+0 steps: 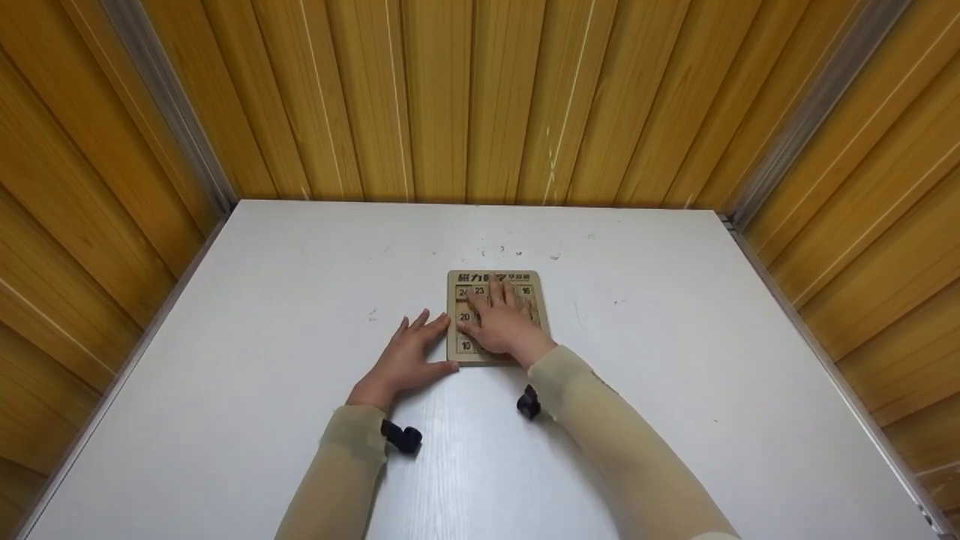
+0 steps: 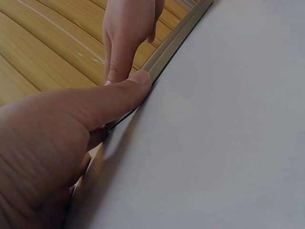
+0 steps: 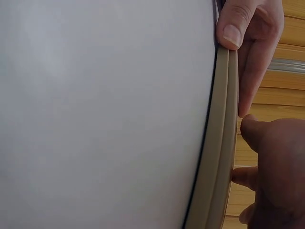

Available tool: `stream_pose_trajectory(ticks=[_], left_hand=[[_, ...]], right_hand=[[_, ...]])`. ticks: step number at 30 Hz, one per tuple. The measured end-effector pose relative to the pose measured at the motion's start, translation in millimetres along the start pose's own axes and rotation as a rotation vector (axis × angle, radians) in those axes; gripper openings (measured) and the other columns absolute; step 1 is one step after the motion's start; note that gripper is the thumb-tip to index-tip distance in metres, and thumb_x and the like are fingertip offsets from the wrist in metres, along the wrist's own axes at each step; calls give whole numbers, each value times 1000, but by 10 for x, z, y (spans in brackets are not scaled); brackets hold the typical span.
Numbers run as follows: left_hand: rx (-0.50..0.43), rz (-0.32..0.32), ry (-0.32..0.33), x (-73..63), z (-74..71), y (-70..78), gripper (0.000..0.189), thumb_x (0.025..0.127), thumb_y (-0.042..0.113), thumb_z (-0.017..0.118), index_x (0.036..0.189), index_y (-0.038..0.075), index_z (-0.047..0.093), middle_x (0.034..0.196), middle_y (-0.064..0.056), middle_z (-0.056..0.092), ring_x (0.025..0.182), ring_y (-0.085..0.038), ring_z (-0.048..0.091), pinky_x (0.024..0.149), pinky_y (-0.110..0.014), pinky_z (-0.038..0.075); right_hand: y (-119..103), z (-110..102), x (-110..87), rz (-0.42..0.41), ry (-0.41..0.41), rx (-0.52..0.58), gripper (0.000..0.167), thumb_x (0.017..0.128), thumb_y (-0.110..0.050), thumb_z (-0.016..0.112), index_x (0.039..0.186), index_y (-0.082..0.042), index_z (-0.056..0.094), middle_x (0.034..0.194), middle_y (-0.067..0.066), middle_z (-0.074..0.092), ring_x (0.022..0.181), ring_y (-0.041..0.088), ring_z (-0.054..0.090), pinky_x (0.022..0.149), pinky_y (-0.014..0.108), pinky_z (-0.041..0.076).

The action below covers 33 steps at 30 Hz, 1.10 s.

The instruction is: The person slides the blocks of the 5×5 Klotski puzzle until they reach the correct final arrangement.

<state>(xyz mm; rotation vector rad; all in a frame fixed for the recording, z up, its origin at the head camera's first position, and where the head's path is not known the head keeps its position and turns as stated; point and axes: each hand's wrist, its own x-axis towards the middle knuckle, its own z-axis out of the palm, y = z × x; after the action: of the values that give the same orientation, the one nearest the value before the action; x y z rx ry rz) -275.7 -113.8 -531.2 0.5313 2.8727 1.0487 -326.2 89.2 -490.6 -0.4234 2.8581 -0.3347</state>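
Observation:
A wooden sliding number puzzle (image 1: 452, 334) lies flat on the white table, its numbered tiles set in a frame with dark characters along the far side. My left hand (image 1: 405, 358) holds the frame at its near left corner, thumb against the near edge and fingers along the left side. Over the tiles, my right hand (image 1: 506, 326) spreads its fingers with fingertips down on them, hiding most of the numbers. Tiles such as 23 (image 1: 479, 291) and 16 (image 1: 526, 291) show around it. The right wrist view has the frame's near edge (image 3: 221, 119) between both hands.
The white table (image 1: 645, 337) extends around the puzzle, with small dark marks (image 1: 519, 253) beyond it. Yellow wood-look panels (image 1: 442, 105) wall the back and both sides. A small black camera sits on each wrist, the left one (image 1: 405, 439) close over the table.

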Motion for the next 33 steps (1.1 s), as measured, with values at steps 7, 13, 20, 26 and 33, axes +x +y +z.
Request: stream_pose_trajectory(ticks=[7,13,20,26,33], left_hand=[[-2,9,7,-5,-1,-12,85,85,43,81,156,13,45,162,-3,45,160,-29,23,135,-50,5],[-3,24,11,-7,-6,-19,85,86,42,82,156,12,45,162,-4,45,160,-30,24,135,-50,6],[-6,34,7,-9,-20,-10,85,86,41,82,156,10,44,162,-5,45,159,-31,24,135,-52,7],[-8,25,4,-6,-14,-12,85,85,42,82,156,12,44,162,-4,44,160,-30,23,135,-51,5],[-7,5,2,-3,-12,3,87,84,41,82,157,13,43,163,-2,43,160,-28,22,135,-49,4]], right_hand=[[-17,0,-88,-13,-12,-29,75,103,-66,40,166,-30,20,175,13,-10,161,40,-5,127,73,4],[-18,8,-156,-32,-5,-35,75,102,-65,41,165,-30,22,175,13,-8,161,41,-4,126,75,6],[-20,6,-203,-43,-4,-24,74,102,-64,42,165,-30,22,175,13,-7,161,41,-4,126,74,4],[22,-11,-163,-39,19,-6,74,102,-64,43,165,-28,25,175,15,-5,161,43,0,125,75,7],[97,-60,-82,58,49,6,77,102,-64,43,165,-24,23,174,16,-5,161,43,-1,127,73,6]])
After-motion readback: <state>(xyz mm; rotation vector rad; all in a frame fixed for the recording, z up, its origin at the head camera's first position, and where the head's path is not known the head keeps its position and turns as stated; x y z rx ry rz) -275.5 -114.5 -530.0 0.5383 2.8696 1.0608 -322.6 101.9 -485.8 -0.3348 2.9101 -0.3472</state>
